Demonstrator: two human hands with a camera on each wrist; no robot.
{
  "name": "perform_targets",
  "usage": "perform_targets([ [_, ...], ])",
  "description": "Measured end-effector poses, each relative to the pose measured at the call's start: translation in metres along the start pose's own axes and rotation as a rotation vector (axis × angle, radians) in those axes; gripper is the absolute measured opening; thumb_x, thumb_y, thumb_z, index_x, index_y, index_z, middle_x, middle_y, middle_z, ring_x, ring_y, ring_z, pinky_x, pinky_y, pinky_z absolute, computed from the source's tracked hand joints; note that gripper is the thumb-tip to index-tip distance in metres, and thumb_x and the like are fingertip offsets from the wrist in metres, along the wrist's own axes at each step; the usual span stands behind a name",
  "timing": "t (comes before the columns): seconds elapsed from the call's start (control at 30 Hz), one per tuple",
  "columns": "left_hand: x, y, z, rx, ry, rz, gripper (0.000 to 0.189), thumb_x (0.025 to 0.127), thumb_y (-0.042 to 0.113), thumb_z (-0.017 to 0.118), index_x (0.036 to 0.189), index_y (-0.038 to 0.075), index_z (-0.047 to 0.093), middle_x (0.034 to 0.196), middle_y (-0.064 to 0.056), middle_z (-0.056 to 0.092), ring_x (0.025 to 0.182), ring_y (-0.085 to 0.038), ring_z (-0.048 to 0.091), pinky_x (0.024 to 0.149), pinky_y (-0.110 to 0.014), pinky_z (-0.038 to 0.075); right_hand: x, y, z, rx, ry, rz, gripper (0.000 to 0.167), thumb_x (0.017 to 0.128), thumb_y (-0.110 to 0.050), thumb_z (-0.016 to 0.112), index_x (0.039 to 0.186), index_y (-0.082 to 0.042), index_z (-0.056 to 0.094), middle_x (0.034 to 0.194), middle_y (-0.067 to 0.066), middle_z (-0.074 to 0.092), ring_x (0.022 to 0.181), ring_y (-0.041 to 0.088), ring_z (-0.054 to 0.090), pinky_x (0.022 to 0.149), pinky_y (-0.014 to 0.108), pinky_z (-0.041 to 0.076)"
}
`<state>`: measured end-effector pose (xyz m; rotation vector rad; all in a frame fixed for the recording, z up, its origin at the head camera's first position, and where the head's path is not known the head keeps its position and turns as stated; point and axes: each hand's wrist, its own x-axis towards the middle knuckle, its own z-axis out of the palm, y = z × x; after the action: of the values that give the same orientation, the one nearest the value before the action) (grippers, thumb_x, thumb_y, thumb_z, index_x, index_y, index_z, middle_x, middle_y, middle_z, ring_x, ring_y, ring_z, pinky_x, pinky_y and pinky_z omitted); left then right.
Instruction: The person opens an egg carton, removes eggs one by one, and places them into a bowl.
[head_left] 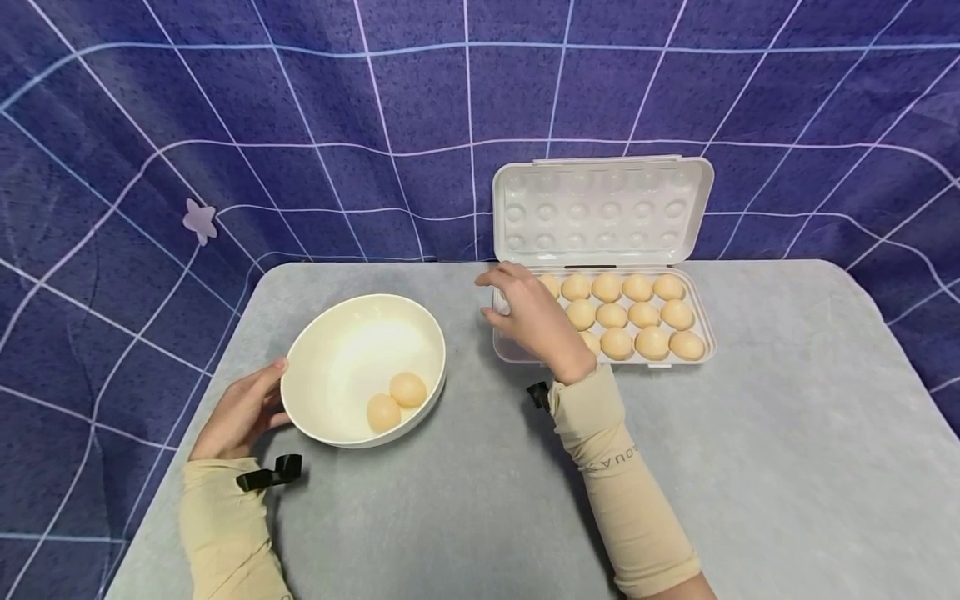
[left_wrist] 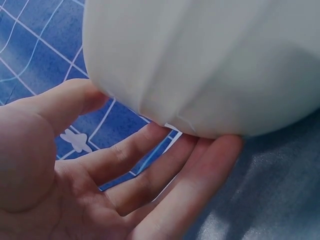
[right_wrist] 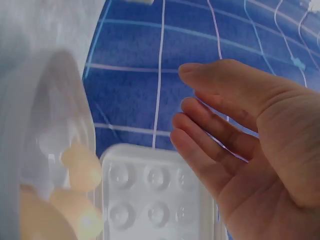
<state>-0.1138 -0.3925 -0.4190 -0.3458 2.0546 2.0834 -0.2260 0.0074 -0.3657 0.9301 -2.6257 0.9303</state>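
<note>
On the left of the table, a cream bowl (head_left: 330, 375) holds two light-brown eggs (head_left: 384, 412) near its lower right side. My left hand (head_left: 243, 408) holds the bowl's left side, thumb at the rim and fingers against the outer wall; the fingertips touch the bowl (left_wrist: 200, 70) in the left wrist view. My right hand (head_left: 536, 312) hovers over the left end of a white egg carton (head_left: 600, 361), fingers loosely bent and nothing between them. Several eggs (head_left: 611, 315) sit in the carton; the hand hides part of its left end.
The carton's dimpled lid (head_left: 603, 208) stands raised at the back, before a blue cloth (head_left: 420, 100) with pale grid lines. Grey table surface (head_left: 465, 467) lies between the bowl and the carton.
</note>
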Motion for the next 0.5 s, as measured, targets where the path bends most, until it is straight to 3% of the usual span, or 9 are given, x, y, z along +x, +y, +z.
perform_targets([
  [0.5, 0.001, 0.0, -0.001, 0.003, 0.01, -0.016, 0.023, 0.104, 0.034, 0.052, 0.119, 0.016, 0.056, 0.099, 0.012, 0.073, 0.091, -0.004, 0.069, 0.071, -0.027, 0.061, -0.003, 0.033, -0.003, 0.037, 0.008, 0.137, 0.035, 0.088, -0.006, 0.073, 0.121, -0.002, 0.066, 0.123, 0.012, 0.063, 0.123, 0.029, 0.055, 0.107, 0.041, 0.044],
])
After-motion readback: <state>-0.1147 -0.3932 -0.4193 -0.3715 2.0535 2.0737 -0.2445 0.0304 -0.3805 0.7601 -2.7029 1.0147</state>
